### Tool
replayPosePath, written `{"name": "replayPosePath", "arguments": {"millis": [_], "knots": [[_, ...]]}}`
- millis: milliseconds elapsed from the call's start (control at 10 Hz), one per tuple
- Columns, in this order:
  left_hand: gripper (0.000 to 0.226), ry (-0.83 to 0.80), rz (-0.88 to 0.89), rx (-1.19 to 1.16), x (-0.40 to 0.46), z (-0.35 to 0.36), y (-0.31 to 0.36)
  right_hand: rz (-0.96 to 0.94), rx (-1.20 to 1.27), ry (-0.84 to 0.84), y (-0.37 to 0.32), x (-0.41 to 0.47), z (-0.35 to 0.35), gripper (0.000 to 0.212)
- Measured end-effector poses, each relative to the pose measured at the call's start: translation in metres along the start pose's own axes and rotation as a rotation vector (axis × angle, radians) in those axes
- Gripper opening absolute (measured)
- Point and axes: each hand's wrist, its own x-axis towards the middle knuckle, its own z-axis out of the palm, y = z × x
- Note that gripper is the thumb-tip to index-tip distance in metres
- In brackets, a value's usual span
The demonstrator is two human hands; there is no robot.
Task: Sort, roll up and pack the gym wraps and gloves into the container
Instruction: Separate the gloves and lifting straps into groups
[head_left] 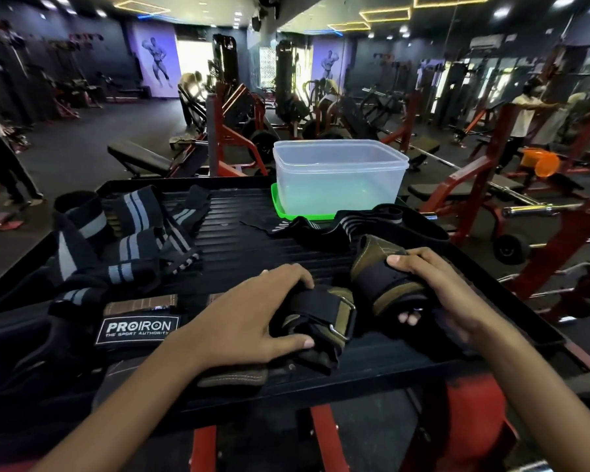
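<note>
Two olive-and-black gym gloves lie near the front of a black ribbed tray [239, 240]. My left hand [252, 318] grips the left glove [324, 318], with its black strap and metal buckle, thumb and fingers curled round it. My right hand [436, 294] holds the right glove [378, 274], fingers over its black strap and fingertips showing beneath. A clear plastic container [338, 175] stands empty on its green lid [280, 209] at the tray's far edge. Black wraps with grey stripes [126, 233] lie loose at the left.
A black PROIRON-labelled wrap [137, 327] lies at front left, and a black strap with white stripes [341, 226] lies before the container. The tray rests on a red frame [327, 437]. Benches, red machines and several people fill the gym behind.
</note>
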Motion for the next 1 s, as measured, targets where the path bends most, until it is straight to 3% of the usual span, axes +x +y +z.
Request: {"name": "replayPosePath", "arguments": {"millis": [100, 300, 400, 500, 600, 700, 800, 900, 1000], "knots": [[0.045, 0.118, 0.010, 0.019, -0.001, 0.002, 0.005, 0.044, -0.063, -0.044, 0.001, -0.012, -0.007, 0.068], [0.036, 0.173, 0.044, 0.108, -0.009, 0.002, 0.010, 0.042, -0.322, -0.087, 0.016, -0.024, 0.003, 0.077], [0.038, 0.171, 0.043, 0.141, -0.010, 0.002, 0.011, 0.035, -0.372, -0.092, 0.017, -0.026, 0.009, 0.069], [0.040, 0.130, 0.015, 0.160, -0.010, -0.001, 0.010, 0.048, -0.538, -0.144, 0.009, -0.031, 0.014, 0.044], [0.043, 0.029, -0.018, 0.135, -0.009, -0.002, 0.010, -0.038, -0.839, -0.183, 0.011, -0.032, 0.010, 0.044], [0.049, -0.044, -0.029, 0.136, -0.009, -0.002, 0.012, -0.067, -0.921, -0.228, 0.013, -0.032, 0.006, 0.059], [0.059, -0.078, -0.021, 0.158, -0.008, -0.001, 0.012, -0.140, -0.832, -0.231, 0.007, -0.034, 0.009, 0.077], [0.068, -0.074, 0.010, 0.224, -0.008, 0.001, 0.009, -0.383, -0.861, -0.320, 0.008, -0.026, 0.018, 0.056], [0.071, -0.074, 0.017, 0.242, -0.006, 0.003, 0.008, -0.365, -0.918, -0.398, 0.008, -0.026, 0.026, 0.042]]}}
